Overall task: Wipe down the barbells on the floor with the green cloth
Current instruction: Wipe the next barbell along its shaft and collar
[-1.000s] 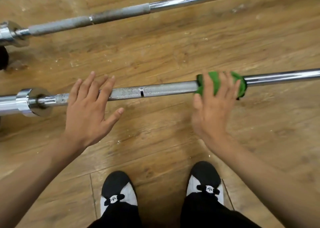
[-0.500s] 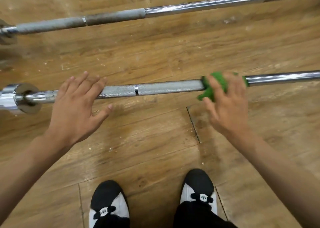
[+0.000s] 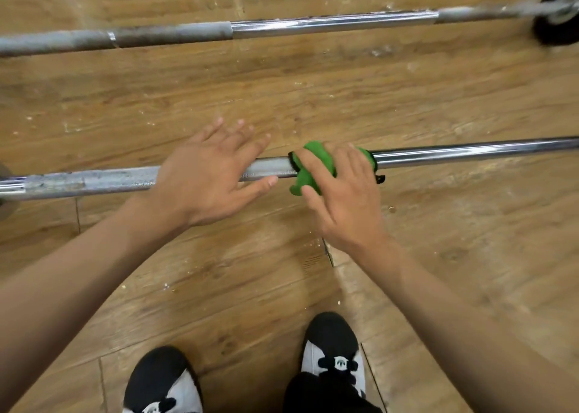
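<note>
Black-and-white shoes (image 3: 333, 350) nearest, on wooden floor (image 3: 470, 256). Beyond: near barbell (image 3: 470, 150) lying left-right. Left hand (image 3: 208, 174) flat on knurled shaft, fingers straight and spread, gripping nothing. Right hand (image 3: 341, 199) just right of it, fingers extended, pressing green cloth (image 3: 308, 174) draped over shaft. Far barbell (image 3: 313, 24) parallel, black plate (image 3: 554, 11) at right end.

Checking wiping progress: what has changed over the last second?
The left hand moved right along the near barbell, from near its left end to just beside the green cloth. The right hand stayed pressing the cloth on the bar where knurling meets smooth chrome. The far barbell lies untouched.
</note>
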A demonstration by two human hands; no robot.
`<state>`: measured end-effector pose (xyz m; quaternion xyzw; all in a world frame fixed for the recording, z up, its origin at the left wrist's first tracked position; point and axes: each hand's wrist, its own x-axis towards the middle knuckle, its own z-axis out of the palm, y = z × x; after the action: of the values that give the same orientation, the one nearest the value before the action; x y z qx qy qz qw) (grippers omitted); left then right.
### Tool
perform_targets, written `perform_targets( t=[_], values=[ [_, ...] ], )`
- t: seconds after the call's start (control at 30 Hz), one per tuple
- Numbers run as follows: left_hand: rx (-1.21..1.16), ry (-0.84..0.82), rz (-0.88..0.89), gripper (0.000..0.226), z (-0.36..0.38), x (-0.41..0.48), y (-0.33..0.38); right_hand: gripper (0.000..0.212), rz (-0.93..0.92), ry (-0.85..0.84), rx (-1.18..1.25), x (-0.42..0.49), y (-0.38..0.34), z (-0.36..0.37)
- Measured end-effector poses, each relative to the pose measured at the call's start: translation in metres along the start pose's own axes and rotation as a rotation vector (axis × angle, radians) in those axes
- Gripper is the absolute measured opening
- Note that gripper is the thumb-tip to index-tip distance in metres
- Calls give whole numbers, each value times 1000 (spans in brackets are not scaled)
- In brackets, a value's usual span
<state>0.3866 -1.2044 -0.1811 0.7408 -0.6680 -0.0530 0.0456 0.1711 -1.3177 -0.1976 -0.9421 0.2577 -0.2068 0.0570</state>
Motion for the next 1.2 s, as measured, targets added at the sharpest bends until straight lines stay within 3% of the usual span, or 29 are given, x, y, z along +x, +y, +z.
perform_targets(
  t=[0.07,0.2,0.33,0.4,0.53,0.6,0.7,0.87,0.97,1.03,1.2],
  values=[
    [20,0,13,95,2,-4,0,65,61,27,-38,-10,36,-9],
    [-8,-25,-17,98,-1,-8,4,68,369,151,-106,-25,104,-31],
    [0,-28,-7,103,1,-12,8,79,575,228,-77,-19,96,-31],
    [-5,-23,-6,102,1,-14,10,81,504,199,-35,-10,54,-21],
    [18,-22,37,97,1,-23,15,64,271,96,107,-1,-41,2],
    [35,-50,37,98,0,-30,17,60,176,46,169,-4,-48,0],
    [54,-80,37,99,-1,-37,24,59,16,-21,108,-23,-2,-16],
    [36,-27,50,92,3,-56,36,71,434,135,-51,-59,108,-47],
    [25,-58,9,90,5,-64,48,71,537,166,-44,-70,123,-59],
    [13,-92,-48,91,5,-66,58,71,526,181,-9,-70,95,-56],
    [-51,-130,-205,92,-1,-56,86,58,259,63,146,-67,-16,-30]
  ],
)
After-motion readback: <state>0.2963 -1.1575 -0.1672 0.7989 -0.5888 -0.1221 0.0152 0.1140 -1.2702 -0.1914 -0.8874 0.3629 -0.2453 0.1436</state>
